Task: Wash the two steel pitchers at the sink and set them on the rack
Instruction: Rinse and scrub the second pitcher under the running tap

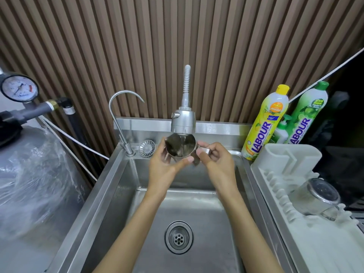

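A small steel pitcher [180, 145] is held under the spray tap [183, 121], its mouth turned up toward the running water. My left hand [165, 166] cups its body from below, thumb along the base. My right hand [213, 160] pinches the pitcher's handle at its right side. A second steel pitcher [315, 196] lies upside down on the white dish rack [291, 229] at the right. Both hands are above the steel sink [122, 194].
A thin curved filter tap [120, 115] stands at the sink's back left, with a strainer [146, 147] beside it. Two dish-soap bottles [266, 123] and a pump bottle stand behind the rack. A grey tank with a gauge [18, 88] fills the left. The drain [178, 237] is open.
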Demonstrator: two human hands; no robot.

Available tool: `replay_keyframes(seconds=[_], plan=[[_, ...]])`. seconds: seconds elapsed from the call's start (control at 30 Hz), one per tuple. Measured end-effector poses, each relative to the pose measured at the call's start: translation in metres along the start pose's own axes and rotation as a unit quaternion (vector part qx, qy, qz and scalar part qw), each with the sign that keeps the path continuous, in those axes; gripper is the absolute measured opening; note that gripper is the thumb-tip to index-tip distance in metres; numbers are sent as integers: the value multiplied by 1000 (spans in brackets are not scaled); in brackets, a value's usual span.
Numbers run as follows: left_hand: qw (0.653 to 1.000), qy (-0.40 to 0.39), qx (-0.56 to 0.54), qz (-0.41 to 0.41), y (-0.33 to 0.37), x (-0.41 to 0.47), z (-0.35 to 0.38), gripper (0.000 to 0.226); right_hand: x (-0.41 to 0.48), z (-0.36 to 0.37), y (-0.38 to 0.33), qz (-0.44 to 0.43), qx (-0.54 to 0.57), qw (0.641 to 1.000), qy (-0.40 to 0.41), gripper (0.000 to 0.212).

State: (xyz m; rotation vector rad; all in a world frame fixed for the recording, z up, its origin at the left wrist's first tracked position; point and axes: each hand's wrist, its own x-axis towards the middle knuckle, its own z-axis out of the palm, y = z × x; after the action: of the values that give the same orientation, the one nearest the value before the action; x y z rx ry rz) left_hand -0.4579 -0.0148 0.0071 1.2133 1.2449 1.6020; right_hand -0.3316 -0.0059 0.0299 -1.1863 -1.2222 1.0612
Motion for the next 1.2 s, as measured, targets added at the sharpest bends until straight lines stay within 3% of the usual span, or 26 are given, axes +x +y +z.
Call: replay_keyframes(seconds=[0.1,0.23,0.33,0.4,0.47,0.57,0.63,0.77,0.93,1.1,1.2], plan=[[986,44,130,94,2,3,-4,73,4,4,18,65,168,982,-60,24],[950,99,275,112,11,-5,-7,71,0,6,26,136,180,969,-103,18],[941,114,317,31,4,-7,-11,70,-3,7,19,161,75,982,-62,25],[949,82,305,-23,-2,-7,-14,53,-4,4,15,153,-18,987,-34,28],[966,24,241,-85,-5,-8,-16,42,-4,-1,8,99,-150,984,-4,29],[978,-59,135,-147,-11,-7,-15,48,-5,-5,-5,2,-310,950,38,26],[984,-69,65,-149,-10,-6,-9,37,-6,-4,-7,-27,-281,959,38,21],[997,-26,-8,-70,-2,-2,2,51,-1,-2,3,-6,-65,998,10,24],[981,36,169,86,8,0,-6,68,5,4,24,104,189,972,-98,26],[943,111,309,59,12,-7,-12,82,-5,9,26,139,142,974,-105,18],[946,115,304,-2,10,-9,-14,69,-4,7,11,130,39,989,-53,26]])
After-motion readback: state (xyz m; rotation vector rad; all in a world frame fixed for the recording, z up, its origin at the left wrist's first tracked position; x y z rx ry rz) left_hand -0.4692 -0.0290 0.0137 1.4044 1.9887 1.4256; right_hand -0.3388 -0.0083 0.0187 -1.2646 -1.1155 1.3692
